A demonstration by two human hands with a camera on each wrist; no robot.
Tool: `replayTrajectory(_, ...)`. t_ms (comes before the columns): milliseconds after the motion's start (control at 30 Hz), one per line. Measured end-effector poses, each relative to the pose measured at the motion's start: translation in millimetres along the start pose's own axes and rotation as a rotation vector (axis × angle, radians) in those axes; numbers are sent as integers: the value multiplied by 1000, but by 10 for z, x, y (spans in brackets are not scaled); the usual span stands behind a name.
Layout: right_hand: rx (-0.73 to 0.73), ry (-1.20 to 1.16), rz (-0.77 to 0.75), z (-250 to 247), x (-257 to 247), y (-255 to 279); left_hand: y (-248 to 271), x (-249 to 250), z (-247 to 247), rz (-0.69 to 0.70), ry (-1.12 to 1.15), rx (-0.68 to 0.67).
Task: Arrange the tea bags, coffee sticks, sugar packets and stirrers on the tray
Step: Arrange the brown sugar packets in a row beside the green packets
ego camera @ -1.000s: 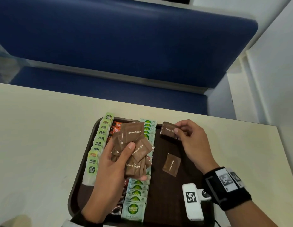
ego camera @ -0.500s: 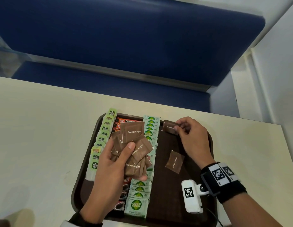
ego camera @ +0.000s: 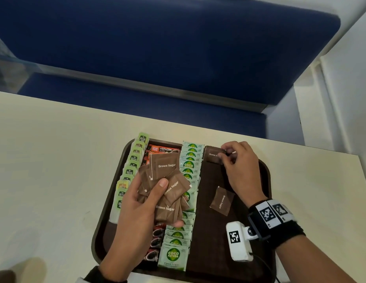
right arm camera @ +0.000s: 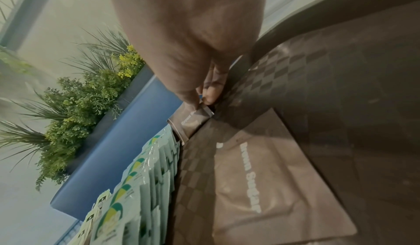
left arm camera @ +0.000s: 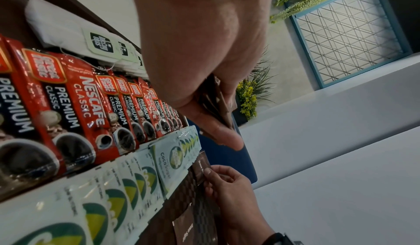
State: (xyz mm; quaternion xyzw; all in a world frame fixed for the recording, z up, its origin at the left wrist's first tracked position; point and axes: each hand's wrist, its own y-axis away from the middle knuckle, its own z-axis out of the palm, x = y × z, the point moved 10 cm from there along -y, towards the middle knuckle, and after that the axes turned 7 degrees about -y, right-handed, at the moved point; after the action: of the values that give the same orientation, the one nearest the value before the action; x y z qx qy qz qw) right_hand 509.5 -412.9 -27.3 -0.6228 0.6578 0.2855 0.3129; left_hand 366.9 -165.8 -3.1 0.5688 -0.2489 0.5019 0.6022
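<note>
A dark brown tray (ego camera: 266, 180) holds a row of green-tagged tea bags (ego camera: 133, 160), a row of red coffee sticks (left arm camera: 75, 94) and a row of pale green coco sugar packets (ego camera: 189, 166). My left hand (ego camera: 141, 211) grips a fanned bunch of brown sugar packets (ego camera: 167, 186) above the coffee row. My right hand (ego camera: 237, 166) pinches one brown sugar packet (ego camera: 211, 155) at the tray's far edge, right of the coco sugar row. In the right wrist view that packet (right arm camera: 193, 121) touches the tray floor. Another brown sugar packet (ego camera: 222, 200) lies loose on the tray's right half.
The tray sits on a cream table (ego camera: 45, 170) near its front edge. A blue bench seat (ego camera: 157, 48) runs behind the table, with a white wall (ego camera: 345, 88) to the right. The tray's right half is mostly bare.
My right hand has carried its brown sugar packet from above the tray down to the tray's far edge beside the coco sugar row. The left hand keeps its bunch in place.
</note>
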Motion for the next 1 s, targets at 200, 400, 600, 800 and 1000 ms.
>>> replayTrajectory(200, 12, -20, 1, -9, -5, 13, 7, -49, -13, -33, -16, 28)
replayTrajectory(400, 39, -6, -6, -246, -55, 146, 15, -24, 20, -29, -28, 17)
replayTrajectory(600, -266, 204, 235, -330, 242, 715, 29, -22, 58, -33, -30, 14)
replayTrajectory(800, -337, 448, 269, -150, 264, 1186, 60, -40, 162, -26, -43, 2)
replayTrajectory(1000, -289, 231, 312, -77, 350, 1129, 117, 34, 229, -7, -40, -29)
